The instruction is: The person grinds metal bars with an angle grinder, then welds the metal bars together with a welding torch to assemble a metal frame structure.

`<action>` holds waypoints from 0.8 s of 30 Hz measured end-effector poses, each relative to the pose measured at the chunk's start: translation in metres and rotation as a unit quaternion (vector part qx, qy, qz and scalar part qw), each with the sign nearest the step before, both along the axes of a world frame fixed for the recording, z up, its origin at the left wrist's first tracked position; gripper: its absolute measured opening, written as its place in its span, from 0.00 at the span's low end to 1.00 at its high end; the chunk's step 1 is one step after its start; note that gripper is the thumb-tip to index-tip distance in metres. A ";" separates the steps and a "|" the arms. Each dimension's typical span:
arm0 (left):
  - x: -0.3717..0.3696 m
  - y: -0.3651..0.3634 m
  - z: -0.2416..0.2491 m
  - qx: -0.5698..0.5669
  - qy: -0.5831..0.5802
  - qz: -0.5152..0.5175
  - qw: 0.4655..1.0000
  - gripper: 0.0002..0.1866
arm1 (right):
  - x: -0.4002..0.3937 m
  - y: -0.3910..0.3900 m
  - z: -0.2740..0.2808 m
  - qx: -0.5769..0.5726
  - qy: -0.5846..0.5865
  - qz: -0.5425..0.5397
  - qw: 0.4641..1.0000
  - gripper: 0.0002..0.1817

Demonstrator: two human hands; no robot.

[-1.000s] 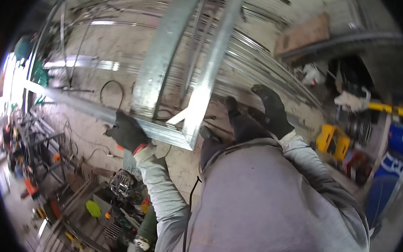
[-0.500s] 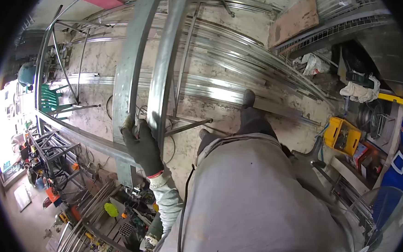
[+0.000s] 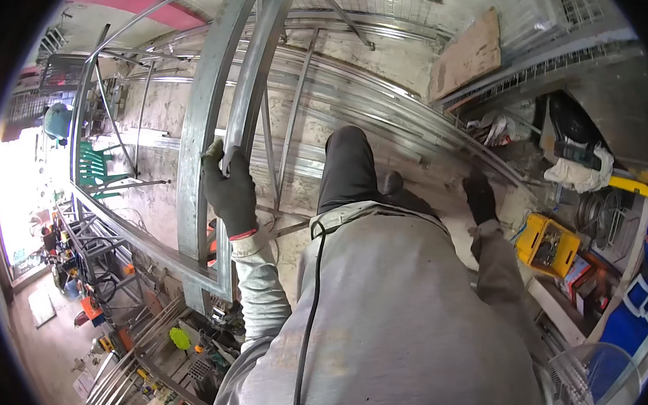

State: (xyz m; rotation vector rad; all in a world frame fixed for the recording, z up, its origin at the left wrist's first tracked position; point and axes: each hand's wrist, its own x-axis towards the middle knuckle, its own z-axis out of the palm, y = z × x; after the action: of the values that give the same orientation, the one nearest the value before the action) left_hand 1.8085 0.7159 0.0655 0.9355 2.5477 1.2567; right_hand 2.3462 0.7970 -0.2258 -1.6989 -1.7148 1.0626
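My left hand (image 3: 231, 197), in a dark glove with a red cuff edge, is closed round a square steel tube (image 3: 250, 101). This tube meets a second steel bar (image 3: 150, 247) at a corner below the hand. Just left of my fingers runs a wide galvanized steel beam (image 3: 202, 128), nearly parallel to the tube. My right hand (image 3: 480, 199), also in a dark glove, is out at my right side over the floor. Its fingers look loosely apart, with nothing visible in them.
Long metal profiles (image 3: 346, 78) lie across the floor ahead of my legs. A yellow crate (image 3: 548, 244) with small parts stands at right, near a clear fan-like guard (image 3: 594, 390). At left are a green plastic chair (image 3: 96, 165) and cluttered tools (image 3: 196, 350).
The tube in my left hand has shifted left, closer to the wide beam. My right hand has come into view at the right. My legs have moved as in a step.
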 end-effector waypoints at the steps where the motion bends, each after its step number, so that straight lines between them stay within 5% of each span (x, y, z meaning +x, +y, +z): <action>1: -0.006 0.005 -0.006 0.034 -0.002 0.013 0.999 0.23 | 0.005 -0.002 -0.010 -0.019 -0.009 0.042 0.999 0.25; 5: -0.015 0.023 -0.018 0.053 0.014 0.039 0.998 0.22 | 0.031 -0.013 -0.101 -0.064 0.064 0.124 0.988 0.23; 8: -0.001 0.056 -0.008 0.064 -0.008 0.035 0.997 0.22 | -0.033 0.035 -0.026 -0.192 0.078 0.019 0.978 0.19; 9: -0.001 0.069 -0.009 0.065 -0.023 0.018 0.997 0.22 | -0.038 0.056 -0.056 0.023 -0.042 0.201 0.979 0.16; 10: -0.004 0.083 -0.010 0.067 -0.038 -0.001 0.997 0.21 | -0.066 0.082 -0.032 0.025 -0.042 0.209 0.977 0.16; 12: -0.012 0.115 -0.015 0.089 -0.121 -0.002 0.989 0.23 | -0.125 0.130 0.018 -0.241 0.161 -0.014 0.957 0.15; 13: -0.021 0.128 -0.021 0.069 -0.101 -0.015 0.992 0.23 | -0.142 0.155 0.008 -0.238 0.156 -0.010 0.958 0.15; 14: -0.031 0.141 -0.029 0.049 -0.083 -0.026 0.995 0.24 | -0.162 0.183 -0.004 -0.033 0.084 0.104 0.990 0.15; 15: -0.040 0.154 -0.040 0.029 -0.013 -0.035 0.999 0.26 | -0.177 0.209 -0.012 0.172 0.007 0.214 0.962 0.16; 18: -0.049 0.206 -0.021 0.005 0.051 -0.036 0.998 0.34 | -0.252 0.279 0.095 0.034 -0.002 0.258 0.966 0.19; 19: -0.054 0.218 -0.019 -0.062 0.074 -0.047 0.994 0.40 | -0.267 0.300 0.093 0.041 -0.007 0.262 0.964 0.19; 21: -0.063 0.244 -0.024 -0.088 0.104 -0.071 0.988 0.45 | -0.294 0.344 0.086 -0.023 0.203 0.171 0.964 0.21; 24: -0.061 0.269 -0.029 -0.119 0.137 -0.074 0.981 0.43 | -0.339 0.394 0.171 -0.020 0.233 0.170 0.957 0.21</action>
State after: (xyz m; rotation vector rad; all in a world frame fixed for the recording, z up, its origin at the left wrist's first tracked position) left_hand 1.7471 0.9853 0.0364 1.2882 2.6897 0.8091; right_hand 2.0074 1.1908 -0.0550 -1.0691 -1.7011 1.5174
